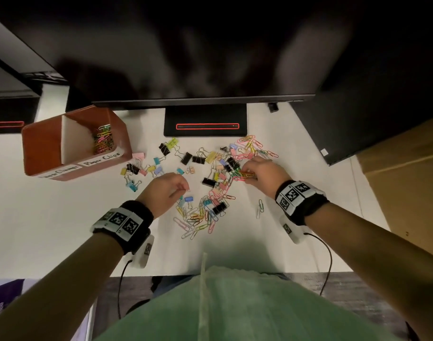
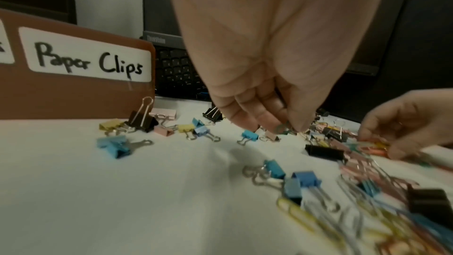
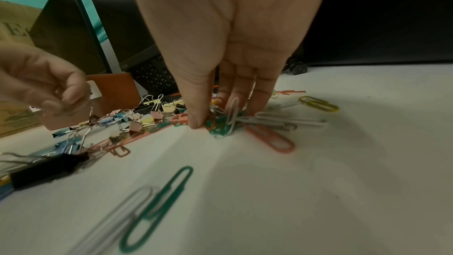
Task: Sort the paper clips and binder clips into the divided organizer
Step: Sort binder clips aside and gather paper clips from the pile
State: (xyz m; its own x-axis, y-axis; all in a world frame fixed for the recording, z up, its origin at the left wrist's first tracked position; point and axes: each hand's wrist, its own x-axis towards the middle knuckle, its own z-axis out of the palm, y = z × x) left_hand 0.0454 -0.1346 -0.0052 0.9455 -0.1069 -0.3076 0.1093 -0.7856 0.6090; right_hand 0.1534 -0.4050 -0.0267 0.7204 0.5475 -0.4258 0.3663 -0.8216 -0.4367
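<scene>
1. Right hand (image 1: 262, 174): fingers point down onto the white desk (image 1: 63, 217) and are bunched round a small bundle of paper clips (image 3: 221, 123), thumb and fingertips pinching the green, white and orange wire loops.
2. Left hand (image 1: 166, 190): raised just above the desk, fingers curled, thumb and fingertips pinched together on a small wire piece (image 2: 282, 127); too blurred to tell what it is.
3. Loose heap (image 1: 210, 183) between and beyond the hands: thin coated wire paper clips in pink, yellow, green and blue; folded metal binder clips (image 1: 209, 182) in black and pastels, with silver wire handles.
4. Organizer (image 1: 45, 148): brown box at far left, white divider inside. Right compartment holds a pile of coloured paper clips (image 1: 102, 139).
5. Handwritten white label (image 2: 85, 59) reads "Paper Clips"; the neighbouring label is not readable.
6. Monitor (image 1: 205, 124) behind the heap; bezel reads "ThinkVision".
</scene>
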